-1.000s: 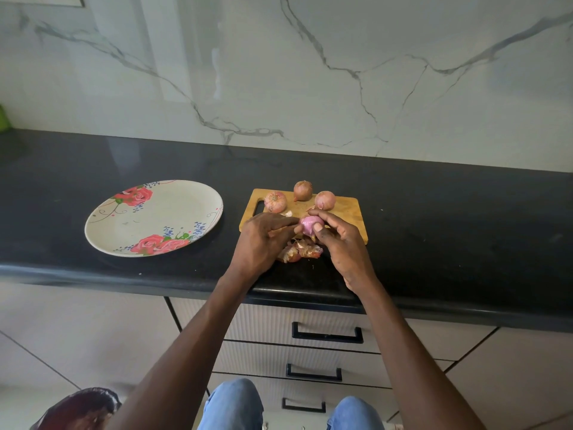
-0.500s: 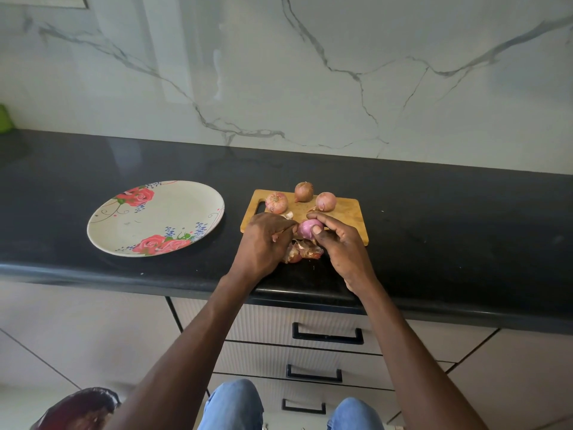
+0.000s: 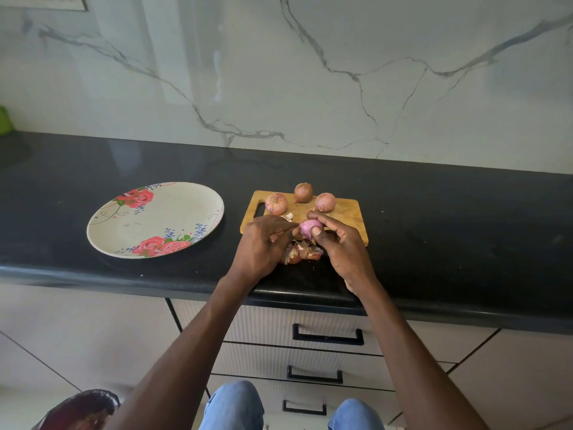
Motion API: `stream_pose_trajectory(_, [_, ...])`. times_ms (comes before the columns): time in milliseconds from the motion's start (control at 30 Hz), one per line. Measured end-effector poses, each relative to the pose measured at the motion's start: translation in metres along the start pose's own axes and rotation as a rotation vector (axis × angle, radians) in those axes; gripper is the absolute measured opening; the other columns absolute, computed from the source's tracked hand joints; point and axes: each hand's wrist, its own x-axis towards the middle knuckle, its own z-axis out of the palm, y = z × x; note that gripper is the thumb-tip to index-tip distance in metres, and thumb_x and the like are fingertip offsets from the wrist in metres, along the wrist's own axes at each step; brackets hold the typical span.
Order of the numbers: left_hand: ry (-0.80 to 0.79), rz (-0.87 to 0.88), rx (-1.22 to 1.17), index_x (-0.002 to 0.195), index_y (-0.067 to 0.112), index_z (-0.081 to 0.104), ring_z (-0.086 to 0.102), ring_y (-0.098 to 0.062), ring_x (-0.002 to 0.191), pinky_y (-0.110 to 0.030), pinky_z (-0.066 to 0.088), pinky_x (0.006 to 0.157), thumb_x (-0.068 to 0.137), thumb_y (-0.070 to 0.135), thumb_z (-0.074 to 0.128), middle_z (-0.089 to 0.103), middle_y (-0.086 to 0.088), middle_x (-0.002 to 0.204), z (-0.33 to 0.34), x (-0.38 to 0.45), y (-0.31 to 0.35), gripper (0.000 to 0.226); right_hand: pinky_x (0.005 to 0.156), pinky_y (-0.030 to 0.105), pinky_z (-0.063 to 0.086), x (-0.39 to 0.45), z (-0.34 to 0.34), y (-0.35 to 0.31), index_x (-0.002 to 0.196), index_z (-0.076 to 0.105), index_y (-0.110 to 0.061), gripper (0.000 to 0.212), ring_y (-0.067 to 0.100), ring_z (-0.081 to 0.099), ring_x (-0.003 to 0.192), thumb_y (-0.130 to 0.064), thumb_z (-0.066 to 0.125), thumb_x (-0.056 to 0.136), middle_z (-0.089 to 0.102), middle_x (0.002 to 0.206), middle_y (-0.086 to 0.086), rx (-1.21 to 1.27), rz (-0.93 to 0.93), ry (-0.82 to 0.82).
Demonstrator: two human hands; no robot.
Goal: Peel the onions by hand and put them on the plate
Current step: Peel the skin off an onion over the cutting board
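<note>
A partly peeled pink onion (image 3: 310, 227) sits between both hands above the near edge of the wooden cutting board (image 3: 347, 212). My right hand (image 3: 342, 249) grips it with thumb and fingers curled round it. My left hand (image 3: 263, 243) pinches at its left side with curled fingers. Three unpeeled onions (image 3: 276, 203) (image 3: 303, 192) (image 3: 325, 202) lie along the board's far edge. Loose brown skins (image 3: 302, 252) lie under the hands. The floral plate (image 3: 124, 225) stands to the left with nothing on it.
The black counter (image 3: 449, 231) runs left to right, backed by a marble wall. Drawers with black handles (image 3: 328, 335) are below its front edge. A dark bag (image 3: 77, 409) lies on the floor at lower left. A green object (image 3: 4, 121) shows at the far left.
The hands have stayed over the board's near edge. The onion has turned slightly between the fingers, and the left fingers have shifted on its side.
</note>
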Motion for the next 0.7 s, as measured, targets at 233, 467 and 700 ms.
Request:
stream_pose_trajectory(233, [0.01, 0.05, 0.113, 0.089, 0.001, 0.078, 0.058, -0.013, 0.082, -0.021, 0.041, 0.082, 0.088, 0.011, 0.065, 0.074, -0.012, 0.083, 0.001, -0.002, 0.008, 0.017, 0.108, 0.041, 0.048, 0.0, 0.0, 0.0, 0.13, 0.068, -0.018, 0.033, 0.012, 0.056, 0.129, -0.026, 0.064, 0.098, 0.066, 0.134, -0.003, -0.067, -0.012, 0.0])
stream_pose_trajectory(467, [0.06, 0.027, 0.185, 0.079, 0.0, 0.076, 0.058, -0.015, 0.076, -0.016, 0.034, 0.083, 0.087, 0.017, 0.066, 0.073, -0.011, 0.074, 0.003, -0.004, 0.01, 0.02, 0.104, 0.032, 0.049, -0.003, 0.002, -0.007, 0.127, 0.069, -0.025, 0.029, 0.009, 0.056, 0.124, -0.024, 0.064, 0.099, 0.064, 0.124, -0.015, -0.067, -0.002, -0.016])
stream_pose_trajectory(700, [0.076, -0.086, 0.276, 0.083, 0.003, 0.077, 0.063, -0.025, 0.078, -0.027, 0.038, 0.081, 0.087, 0.014, 0.071, 0.074, -0.012, 0.079, 0.005, -0.001, 0.007, 0.013, 0.084, 0.02, 0.055, -0.004, 0.001, -0.011, 0.121, 0.068, -0.025, 0.028, 0.007, 0.064, 0.115, -0.01, 0.06, 0.1, 0.066, 0.128, -0.004, 0.086, 0.013, -0.044])
